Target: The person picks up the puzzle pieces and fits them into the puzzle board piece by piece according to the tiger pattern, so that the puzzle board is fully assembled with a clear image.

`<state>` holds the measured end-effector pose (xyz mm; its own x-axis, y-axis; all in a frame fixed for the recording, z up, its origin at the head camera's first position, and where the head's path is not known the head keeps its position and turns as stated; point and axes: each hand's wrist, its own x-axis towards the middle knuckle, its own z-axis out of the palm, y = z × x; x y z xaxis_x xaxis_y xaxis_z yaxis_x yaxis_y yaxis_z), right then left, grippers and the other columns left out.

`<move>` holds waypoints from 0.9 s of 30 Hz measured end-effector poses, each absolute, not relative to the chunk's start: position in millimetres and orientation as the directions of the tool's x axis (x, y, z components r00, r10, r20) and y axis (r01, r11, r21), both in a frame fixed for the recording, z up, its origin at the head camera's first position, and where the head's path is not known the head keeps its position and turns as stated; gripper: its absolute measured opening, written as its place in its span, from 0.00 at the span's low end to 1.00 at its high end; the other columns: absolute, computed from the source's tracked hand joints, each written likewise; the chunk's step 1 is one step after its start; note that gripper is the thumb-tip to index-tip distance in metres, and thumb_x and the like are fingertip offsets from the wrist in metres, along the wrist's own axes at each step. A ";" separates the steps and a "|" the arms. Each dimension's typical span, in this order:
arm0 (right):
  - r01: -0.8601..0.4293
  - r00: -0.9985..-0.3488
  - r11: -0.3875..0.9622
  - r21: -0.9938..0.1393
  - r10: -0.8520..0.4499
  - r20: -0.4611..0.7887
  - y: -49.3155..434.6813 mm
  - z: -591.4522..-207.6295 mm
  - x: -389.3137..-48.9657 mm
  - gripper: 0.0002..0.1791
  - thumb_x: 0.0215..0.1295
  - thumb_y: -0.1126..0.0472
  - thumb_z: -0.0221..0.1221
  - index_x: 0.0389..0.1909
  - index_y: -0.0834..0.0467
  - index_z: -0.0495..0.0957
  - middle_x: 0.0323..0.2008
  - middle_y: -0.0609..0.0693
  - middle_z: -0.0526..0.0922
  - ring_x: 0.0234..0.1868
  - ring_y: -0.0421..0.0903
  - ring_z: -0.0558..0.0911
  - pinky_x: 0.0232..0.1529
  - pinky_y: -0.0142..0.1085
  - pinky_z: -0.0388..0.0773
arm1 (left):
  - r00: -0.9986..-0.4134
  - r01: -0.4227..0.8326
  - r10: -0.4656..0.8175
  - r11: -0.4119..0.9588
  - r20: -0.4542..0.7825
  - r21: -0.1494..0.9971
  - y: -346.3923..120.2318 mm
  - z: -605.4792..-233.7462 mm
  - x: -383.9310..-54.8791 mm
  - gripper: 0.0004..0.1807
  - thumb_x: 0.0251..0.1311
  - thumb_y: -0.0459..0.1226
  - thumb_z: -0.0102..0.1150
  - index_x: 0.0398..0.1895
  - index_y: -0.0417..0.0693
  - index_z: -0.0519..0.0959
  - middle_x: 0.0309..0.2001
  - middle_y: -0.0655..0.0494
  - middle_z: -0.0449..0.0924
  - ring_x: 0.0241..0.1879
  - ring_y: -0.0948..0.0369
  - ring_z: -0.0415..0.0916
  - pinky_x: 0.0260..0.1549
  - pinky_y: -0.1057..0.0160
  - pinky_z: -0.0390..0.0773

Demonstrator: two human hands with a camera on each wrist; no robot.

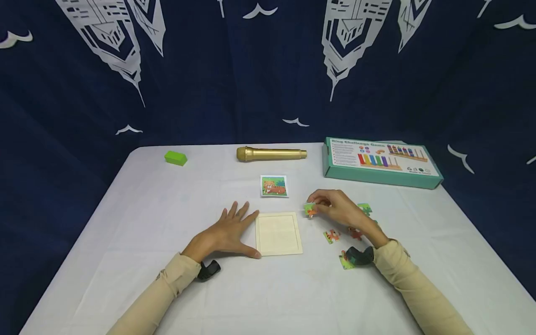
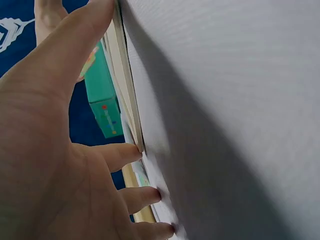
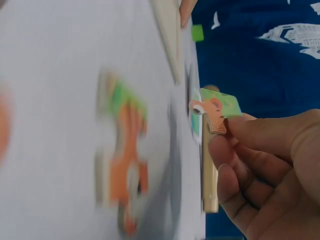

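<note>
My right hand (image 1: 337, 207) pinches a green and orange puzzle piece (image 3: 216, 110) between thumb and fingertips, held up right of the square wooden puzzle frame (image 1: 279, 234). The frame's inside shows bare pale wood. Fingers spread, my left hand (image 1: 229, 232) rests on the table with the thumb and index finger at the frame's left edge. Under and around my right forearm lie several loose puzzle pieces (image 1: 331, 236), one (image 1: 346, 260) partly hidden by the wrist camera. A small picture card (image 1: 274, 186) showing an orange animal lies behind the frame.
A gold microphone (image 1: 272, 154) lies along the back of the white table (image 1: 125, 223). At the back right sits a green Ring Challenge Game box (image 1: 381, 163), and a lime green block (image 1: 176, 158) is at the back left. A dark blue curtain (image 1: 234, 93) hangs behind.
</note>
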<state>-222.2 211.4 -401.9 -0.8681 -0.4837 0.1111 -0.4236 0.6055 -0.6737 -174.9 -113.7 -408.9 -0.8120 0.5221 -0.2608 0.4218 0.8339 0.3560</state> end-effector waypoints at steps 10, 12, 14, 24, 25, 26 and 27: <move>-0.363 -0.862 0.437 -0.823 -0.494 0.118 183.8 -401.8 -222.1 0.10 0.62 0.72 0.58 0.45 0.64 0.79 0.36 0.56 0.84 0.37 0.49 0.81 0.39 0.33 0.78 | -0.811 0.429 0.525 0.833 -0.257 0.350 -114.3 -410.4 -177.5 0.66 0.38 0.69 0.66 0.77 0.50 0.48 0.76 0.42 0.34 0.73 0.40 0.26 0.69 0.38 0.35; -0.349 -0.857 0.407 -0.844 -0.503 0.112 178.9 -403.5 -222.0 0.10 0.62 0.73 0.58 0.45 0.66 0.79 0.36 0.58 0.84 0.37 0.51 0.82 0.38 0.33 0.78 | -0.811 0.428 0.524 0.834 -0.259 0.347 -114.1 -410.9 -177.5 0.66 0.38 0.69 0.66 0.77 0.50 0.47 0.76 0.42 0.34 0.73 0.40 0.26 0.69 0.38 0.36; -0.328 -0.854 0.386 -0.862 -0.512 0.095 173.9 -405.3 -222.5 0.10 0.62 0.74 0.57 0.44 0.66 0.79 0.34 0.58 0.84 0.36 0.52 0.82 0.36 0.33 0.79 | -0.812 0.429 0.525 0.833 -0.253 0.350 -114.2 -410.9 -177.6 0.65 0.38 0.69 0.66 0.76 0.49 0.49 0.76 0.41 0.35 0.73 0.40 0.27 0.69 0.38 0.36; -0.293 -0.836 0.353 -0.888 -0.545 0.060 152.7 -413.9 -221.6 0.08 0.62 0.73 0.56 0.41 0.65 0.79 0.31 0.57 0.86 0.33 0.51 0.83 0.34 0.32 0.80 | -0.814 0.426 0.523 0.833 -0.253 0.352 -113.3 -409.4 -176.5 0.64 0.39 0.69 0.66 0.76 0.50 0.50 0.76 0.41 0.36 0.74 0.40 0.27 0.69 0.38 0.37; -0.295 -0.837 0.357 -0.886 -0.543 0.060 150.5 -414.1 -221.5 0.08 0.62 0.73 0.56 0.40 0.65 0.79 0.30 0.57 0.86 0.32 0.51 0.83 0.33 0.32 0.80 | -0.813 0.427 0.523 0.833 -0.253 0.351 -113.4 -409.4 -176.5 0.64 0.39 0.69 0.65 0.76 0.51 0.50 0.76 0.42 0.36 0.74 0.40 0.27 0.69 0.38 0.37; -0.301 -0.835 0.356 -0.884 -0.547 0.064 148.6 -414.6 -221.6 0.07 0.62 0.73 0.57 0.40 0.65 0.79 0.30 0.56 0.86 0.31 0.51 0.83 0.32 0.32 0.80 | -0.813 0.428 0.524 0.834 -0.254 0.349 -113.5 -409.3 -176.4 0.64 0.39 0.69 0.65 0.76 0.51 0.50 0.76 0.42 0.36 0.74 0.40 0.27 0.69 0.38 0.37; -0.301 -0.835 0.359 -0.883 -0.547 0.062 146.5 -414.7 -221.4 0.07 0.62 0.73 0.57 0.40 0.65 0.79 0.30 0.56 0.86 0.30 0.50 0.83 0.32 0.33 0.80 | -0.812 0.429 0.524 0.834 -0.255 0.348 -113.6 -409.4 -176.4 0.64 0.39 0.70 0.65 0.76 0.51 0.50 0.76 0.42 0.36 0.74 0.40 0.27 0.69 0.38 0.37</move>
